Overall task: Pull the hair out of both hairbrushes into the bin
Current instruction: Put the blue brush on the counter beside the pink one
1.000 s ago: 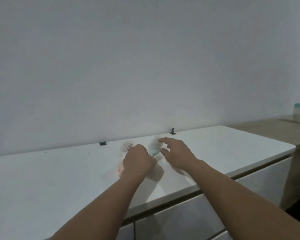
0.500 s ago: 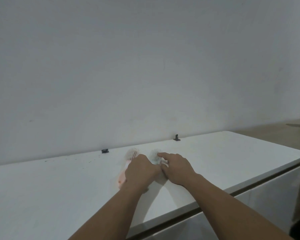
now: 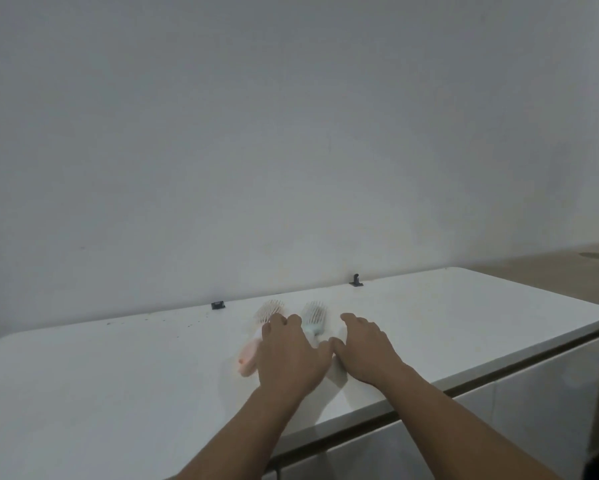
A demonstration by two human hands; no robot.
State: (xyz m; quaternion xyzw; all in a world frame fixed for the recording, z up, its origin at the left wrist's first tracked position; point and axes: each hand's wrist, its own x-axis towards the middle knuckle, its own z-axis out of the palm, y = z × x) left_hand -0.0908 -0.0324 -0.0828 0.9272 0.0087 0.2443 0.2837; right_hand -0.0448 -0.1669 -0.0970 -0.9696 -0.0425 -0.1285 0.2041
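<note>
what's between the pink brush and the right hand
In the head view, the blue brush and the left hand lie between the pink brush and right hand.

Hands: my left hand (image 3: 288, 358) covers both brushes; my right hand (image 3: 367, 348) lies flat beside them.
Brushes: pink hairbrush (image 3: 256, 341), blue hairbrush (image 3: 313, 317), on the white counter (image 3: 464, 317).

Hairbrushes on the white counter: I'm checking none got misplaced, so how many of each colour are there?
Pink hairbrush: 1
Light blue hairbrush: 1
Total: 2, lying side by side on the counter, ahead of the left hand and right hand.
</note>
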